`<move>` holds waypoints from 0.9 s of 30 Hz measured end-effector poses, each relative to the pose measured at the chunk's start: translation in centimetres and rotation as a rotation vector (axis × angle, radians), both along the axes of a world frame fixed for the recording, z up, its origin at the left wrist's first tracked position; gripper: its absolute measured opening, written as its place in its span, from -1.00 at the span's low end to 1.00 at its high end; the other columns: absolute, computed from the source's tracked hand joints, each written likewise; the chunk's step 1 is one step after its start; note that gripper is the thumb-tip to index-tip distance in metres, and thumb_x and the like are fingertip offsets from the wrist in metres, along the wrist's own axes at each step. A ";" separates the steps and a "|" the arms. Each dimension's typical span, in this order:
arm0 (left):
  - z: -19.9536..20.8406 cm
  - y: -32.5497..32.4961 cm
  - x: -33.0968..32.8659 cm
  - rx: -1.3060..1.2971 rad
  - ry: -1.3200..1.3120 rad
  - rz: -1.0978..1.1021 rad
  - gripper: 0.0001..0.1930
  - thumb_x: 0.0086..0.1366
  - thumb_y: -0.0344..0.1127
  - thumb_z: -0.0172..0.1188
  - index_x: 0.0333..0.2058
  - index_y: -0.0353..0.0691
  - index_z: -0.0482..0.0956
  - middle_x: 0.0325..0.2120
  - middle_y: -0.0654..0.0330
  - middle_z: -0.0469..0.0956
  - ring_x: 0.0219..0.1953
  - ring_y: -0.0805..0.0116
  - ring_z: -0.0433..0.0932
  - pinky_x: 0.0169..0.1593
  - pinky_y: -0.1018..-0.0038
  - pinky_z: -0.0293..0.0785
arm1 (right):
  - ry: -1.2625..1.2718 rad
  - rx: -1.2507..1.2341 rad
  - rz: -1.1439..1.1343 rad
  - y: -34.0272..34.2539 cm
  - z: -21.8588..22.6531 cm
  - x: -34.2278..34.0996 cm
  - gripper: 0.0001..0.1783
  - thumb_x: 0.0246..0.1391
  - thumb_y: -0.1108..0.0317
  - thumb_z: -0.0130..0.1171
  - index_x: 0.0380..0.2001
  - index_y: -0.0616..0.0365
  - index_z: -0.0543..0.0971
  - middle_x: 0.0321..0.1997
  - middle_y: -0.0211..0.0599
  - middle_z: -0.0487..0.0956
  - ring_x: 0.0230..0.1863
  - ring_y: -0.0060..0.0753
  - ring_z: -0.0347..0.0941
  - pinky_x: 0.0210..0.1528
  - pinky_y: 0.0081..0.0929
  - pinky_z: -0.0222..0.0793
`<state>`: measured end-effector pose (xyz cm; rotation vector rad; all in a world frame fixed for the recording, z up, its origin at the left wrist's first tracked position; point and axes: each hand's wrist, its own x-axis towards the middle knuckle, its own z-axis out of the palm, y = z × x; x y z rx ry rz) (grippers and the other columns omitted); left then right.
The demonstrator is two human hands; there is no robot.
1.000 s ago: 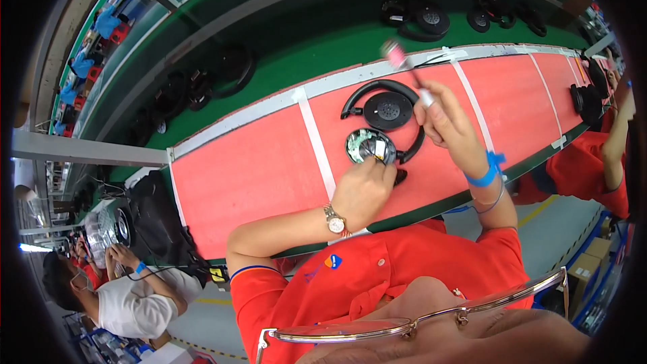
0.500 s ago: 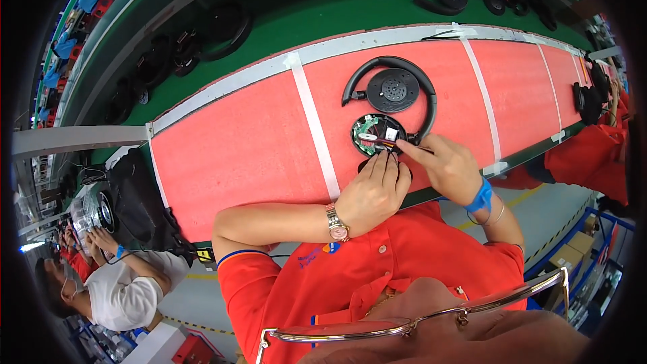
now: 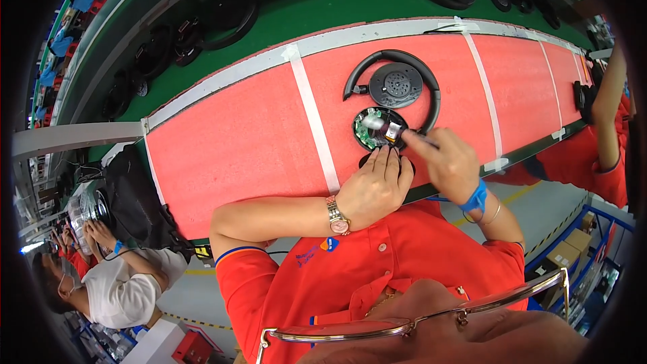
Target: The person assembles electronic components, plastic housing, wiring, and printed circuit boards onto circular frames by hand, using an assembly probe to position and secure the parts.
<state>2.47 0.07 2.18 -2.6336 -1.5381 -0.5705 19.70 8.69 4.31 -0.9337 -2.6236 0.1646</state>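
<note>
A black over-ear headphone (image 3: 435, 87) lies on the pink mat, its near ear cup (image 3: 403, 121) opened up. Inside that cup are a green circuit board (image 3: 362, 133), a white-labelled part (image 3: 393, 131) and a blurred whitish oval piece (image 3: 373, 122). My left hand (image 3: 374, 191) has its fingers pressed together on the cup's near edge, steadying it. Just right of the cup, my right hand (image 3: 450, 165) is closed around a thin dark tool (image 3: 422, 139), its tip hard to make out. The far ear cup (image 3: 396, 85) shows its round perforated face.
White tape strips (image 3: 311, 118) divide the pink mat (image 3: 229, 148). Beyond it, a green conveyor belt (image 3: 303, 17) bears several black headphones (image 3: 232, 20). A black bag (image 3: 135, 192) stands at the left end, near a seated person (image 3: 128, 290). At right, another person's arm (image 3: 610, 108) reaches in.
The whitish oval piece has shifted away from me over the circuit board and blurred. Wires seen beside it are less distinct. My right hand has moved slightly; the left stays on the cup.
</note>
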 end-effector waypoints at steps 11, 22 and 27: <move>-0.4 0.3 0.0 0.027 -0.017 -0.023 -0.71 0.11 -0.38 0.02 -0.23 -0.48 0.45 -0.29 -0.25 0.54 -0.20 -0.02 0.59 -0.08 0.29 0.54 | 0.028 -0.028 0.044 -0.6 -0.2 0.0 -0.47 -0.23 0.57 0.13 -0.08 -0.05 0.60 -0.48 -0.33 0.37 -0.48 -0.32 0.39 -0.53 -0.42 0.34; -0.4 0.2 -0.1 0.028 -0.004 -0.024 -0.73 0.11 -0.40 0.04 -0.23 -0.46 0.45 -0.29 -0.20 0.55 -0.19 0.02 0.59 -0.11 0.31 0.57 | -0.045 -0.039 -0.058 0.1 1.1 1.4 -0.50 -0.20 0.59 0.15 -0.09 -0.04 0.60 -0.47 -0.30 0.39 -0.47 -0.26 0.39 -0.47 -0.38 0.33; -0.2 0.0 0.1 0.022 0.058 -0.026 -0.73 0.11 -0.41 0.04 -0.23 -0.45 0.44 -0.27 -0.17 0.55 -0.16 0.05 0.59 -0.11 0.33 0.57 | 0.251 -0.276 -0.157 2.1 1.5 1.5 -0.60 -0.04 0.54 0.20 -0.07 0.06 0.56 -0.50 -0.34 0.40 -0.56 -0.46 0.33 -0.52 -0.48 0.23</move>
